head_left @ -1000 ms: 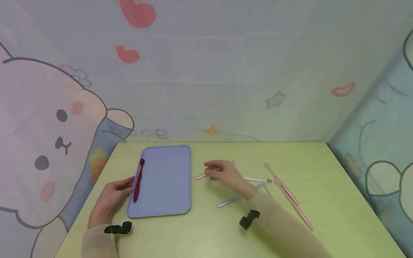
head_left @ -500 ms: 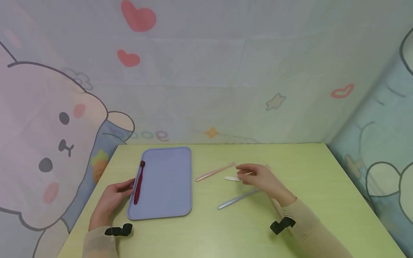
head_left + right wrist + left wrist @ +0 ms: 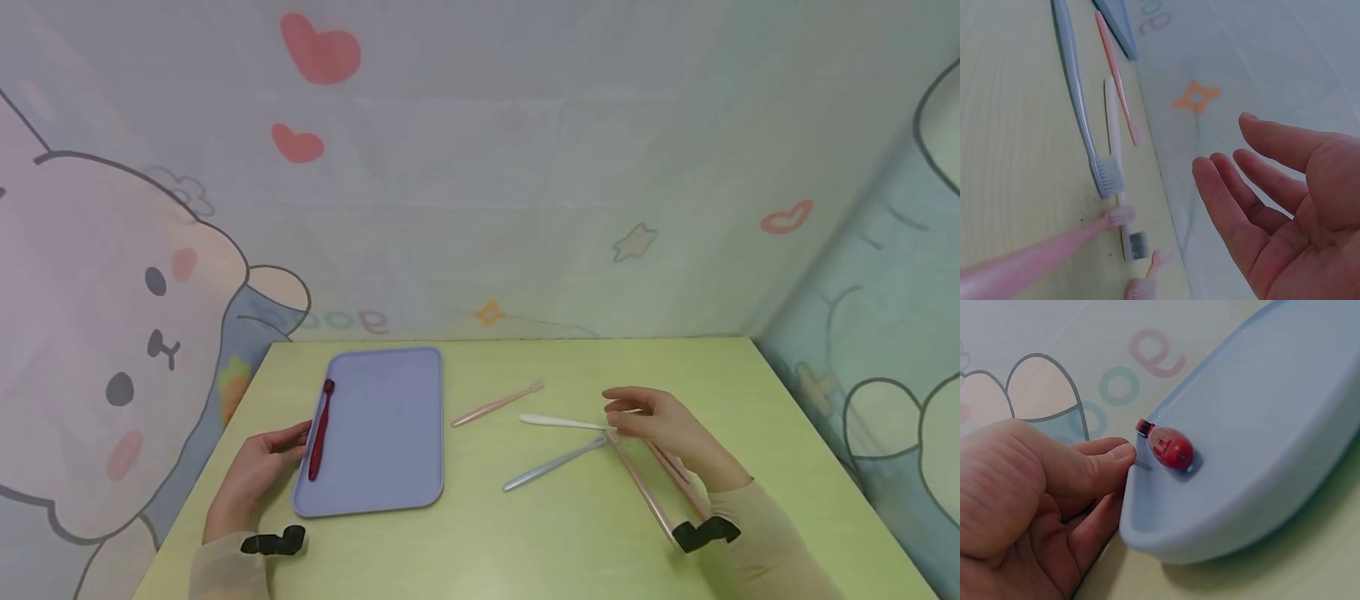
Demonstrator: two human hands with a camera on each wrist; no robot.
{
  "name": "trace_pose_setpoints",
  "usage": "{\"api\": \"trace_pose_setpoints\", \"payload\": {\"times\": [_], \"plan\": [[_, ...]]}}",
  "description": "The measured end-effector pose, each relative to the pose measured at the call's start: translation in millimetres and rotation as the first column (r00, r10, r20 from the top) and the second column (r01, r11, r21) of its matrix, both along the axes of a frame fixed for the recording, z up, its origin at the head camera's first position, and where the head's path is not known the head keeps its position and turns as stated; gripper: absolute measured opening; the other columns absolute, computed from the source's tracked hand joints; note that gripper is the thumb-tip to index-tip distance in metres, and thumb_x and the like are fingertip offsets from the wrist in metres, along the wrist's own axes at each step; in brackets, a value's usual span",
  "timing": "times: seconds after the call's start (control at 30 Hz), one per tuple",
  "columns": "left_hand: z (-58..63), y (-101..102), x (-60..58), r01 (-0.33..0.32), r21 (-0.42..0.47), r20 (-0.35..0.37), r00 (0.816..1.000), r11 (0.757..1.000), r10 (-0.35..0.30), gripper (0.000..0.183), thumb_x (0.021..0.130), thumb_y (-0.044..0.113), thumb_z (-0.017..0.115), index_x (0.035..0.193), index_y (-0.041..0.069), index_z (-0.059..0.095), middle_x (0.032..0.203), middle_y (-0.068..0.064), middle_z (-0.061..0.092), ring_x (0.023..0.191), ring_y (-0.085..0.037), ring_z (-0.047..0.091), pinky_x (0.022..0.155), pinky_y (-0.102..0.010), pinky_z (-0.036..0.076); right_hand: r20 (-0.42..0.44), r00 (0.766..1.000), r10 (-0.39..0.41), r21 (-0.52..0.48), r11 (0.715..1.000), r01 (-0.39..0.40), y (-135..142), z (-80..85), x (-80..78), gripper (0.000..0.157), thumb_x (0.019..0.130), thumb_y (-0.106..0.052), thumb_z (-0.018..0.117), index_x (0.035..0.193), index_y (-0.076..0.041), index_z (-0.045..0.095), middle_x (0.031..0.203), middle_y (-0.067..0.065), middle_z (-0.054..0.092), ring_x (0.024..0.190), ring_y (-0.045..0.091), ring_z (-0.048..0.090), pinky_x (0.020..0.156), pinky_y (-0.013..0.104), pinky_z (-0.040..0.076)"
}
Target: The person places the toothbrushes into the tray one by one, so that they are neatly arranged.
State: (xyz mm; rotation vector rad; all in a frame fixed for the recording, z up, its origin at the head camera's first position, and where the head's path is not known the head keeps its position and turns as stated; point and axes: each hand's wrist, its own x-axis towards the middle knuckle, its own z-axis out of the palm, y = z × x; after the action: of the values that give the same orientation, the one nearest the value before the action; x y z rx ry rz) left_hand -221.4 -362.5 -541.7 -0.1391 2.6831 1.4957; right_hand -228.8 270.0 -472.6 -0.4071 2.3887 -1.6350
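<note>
Pale patterned cloth (image 3: 480, 175) hangs behind the table (image 3: 450, 558). Someone's left hand (image 3: 255, 475) touches the tray (image 3: 386, 433), whether gripping I can't tell; the right hand (image 3: 678, 433), fingers loosely spread, hovers near toothbrushes (image 3: 553, 464).

The right hand (image 3: 1310, 237) reaches in from the right, thumb apart from the loosely bent fingers. Across the pale tabletop (image 3: 1010, 125) lie a blue-grey toothbrush (image 3: 1079, 100), a white toothbrush (image 3: 1114, 125) with dark bristles and a slim pink toothbrush (image 3: 1114, 69). A larger-looking pink toothbrush (image 3: 1041, 256) crosses the lower left. Two pinkish heads (image 3: 1142, 289) at the bottom are blurred, perhaps separate brushes. A blue tray (image 3: 1119, 28) corner shows above.
</note>
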Motion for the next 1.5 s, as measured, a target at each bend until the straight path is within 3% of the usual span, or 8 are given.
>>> {"api": "trace_pose_setpoints", "payload": {"times": [0.23, 0.43, 0.67, 0.87, 1.17, 1.23, 1.4, 1.5], "plan": [[-3.7, 0.4, 0.3, -0.002, 0.0, 0.009, 1.0, 1.0, 0.002, 0.052, 0.102, 0.009, 0.072, 0.151, -0.001, 0.057, 0.14, -0.023, 0.066, 0.138, -0.039, 0.054, 0.116, -0.048, 0.038, 0.012, 0.999, -0.037, 0.044, 0.998, 0.036, 29.5, 0.4, 5.6, 0.055, 0.106, -0.017, 0.069, 0.153, 0.005, 0.053, 0.142, 0.033, 0.06, 0.117, 0.021, 0.068, 0.093, 0.031, 0.061], [-4.6, 1.1, 1.2, 0.001, 0.0, 0.001, 1.0, 1.0, -0.001, 0.052, 0.101, 0.007, 0.072, 0.15, -0.001, 0.058, 0.139, -0.023, 0.067, 0.138, -0.041, 0.054, 0.118, -0.055, 0.036, 0.025, 0.998, -0.066, 0.052, 0.997, 0.064, 51.8, -4.4, 9.4, 0.055, 0.107, -0.016, 0.068, 0.153, 0.009, 0.05, 0.147, 0.035, 0.056, 0.115, 0.016, 0.069, 0.095, 0.039, 0.061], [-6.4, -0.7, 2.1, -0.005, 0.003, 0.002, 1.0, 1.0, 0.005, 0.052, 0.101, 0.008, 0.072, 0.15, -0.001, 0.057, 0.137, -0.024, 0.068, 0.138, -0.043, 0.053, 0.118, -0.057, 0.035, 0.056, 0.996, -0.075, 0.086, 0.994, 0.07, 73.5, -16.3, 8.4, 0.054, 0.108, -0.014, 0.066, 0.152, 0.012, 0.049, 0.146, 0.036, 0.055, 0.122, 0.031, 0.068, 0.097, 0.041, 0.061], [-4.7, -2.9, 2.3, 0.0, -0.015, -0.001, 1.0, 1.0, 0.0, 0.051, 0.102, 0.01, 0.072, 0.151, 0.0, 0.058, 0.137, -0.022, 0.069, 0.136, -0.038, 0.056, 0.114, -0.047, 0.039, 0.101, 0.992, -0.082, 0.104, 0.992, 0.071, 81.9, -25.6, 8.1, 0.051, 0.107, -0.012, 0.066, 0.149, 0.015, 0.051, 0.145, 0.035, 0.057, 0.121, 0.026, 0.068, 0.096, 0.042, 0.061], [-3.4, -6.4, 1.1, -0.001, -0.032, -0.015, 1.0, 0.999, 0.0, 0.053, 0.101, 0.014, 0.075, 0.15, 0.003, 0.06, 0.135, -0.02, 0.071, 0.12, -0.008, 0.062, 0.104, -0.026, 0.04, 0.11, 0.985, -0.131, 0.194, 0.975, 0.108, 84.1, -40.4, 5.2, 0.05, 0.104, -0.013, 0.072, 0.144, 0.012, 0.058, 0.139, 0.029, 0.064, 0.113, 0.022, 0.068, 0.088, 0.03, 0.06], [-3.6, -5.7, 1.0, 0.0, -0.026, -0.011, 1.0, 1.0, 0.0, 0.053, 0.101, 0.014, 0.075, 0.15, 0.003, 0.06, 0.135, -0.02, 0.071, 0.123, -0.012, 0.062, 0.106, -0.029, 0.04, 0.106, 0.984, -0.144, 0.216, 0.969, 0.118, 83.5, -42.2, 5.5, 0.051, 0.102, -0.015, 0.074, 0.143, 0.011, 0.059, 0.137, 0.027, 0.066, 0.11, 0.02, 0.068, 0.086, 0.028, 0.059], [-2.5, -3.0, 0.4, 0.008, -0.007, -0.007, 1.0, 1.0, -0.008, 0.053, 0.101, 0.012, 0.074, 0.15, 0.001, 0.059, 0.136, -0.022, 0.07, 0.135, -0.035, 0.056, 0.114, -0.045, 0.038, 0.12, 0.981, -0.155, 0.21, 0.969, 0.127, 80.6, -42.3, 7.9, 0.052, 0.101, -0.014, 0.075, 0.142, 0.013, 0.059, 0.132, 0.026, 0.069, 0.106, 0.019, 0.069, 0.084, 0.027, 0.06], [-1.4, -1.2, 0.9, 0.006, -0.004, -0.004, 1.0, 1.0, -0.006, 0.052, 0.102, 0.011, 0.073, 0.151, 0.0, 0.058, 0.136, -0.022, 0.069, 0.137, -0.038, 0.054, 0.116, -0.05, 0.038, 0.116, 0.982, -0.151, 0.204, 0.971, 0.125, 78.4, -41.2, 9.5, 0.05, 0.101, -0.011, 0.074, 0.141, 0.015, 0.058, 0.13, 0.028, 0.068, 0.105, 0.02, 0.069, 0.083, 0.027, 0.06]]}}
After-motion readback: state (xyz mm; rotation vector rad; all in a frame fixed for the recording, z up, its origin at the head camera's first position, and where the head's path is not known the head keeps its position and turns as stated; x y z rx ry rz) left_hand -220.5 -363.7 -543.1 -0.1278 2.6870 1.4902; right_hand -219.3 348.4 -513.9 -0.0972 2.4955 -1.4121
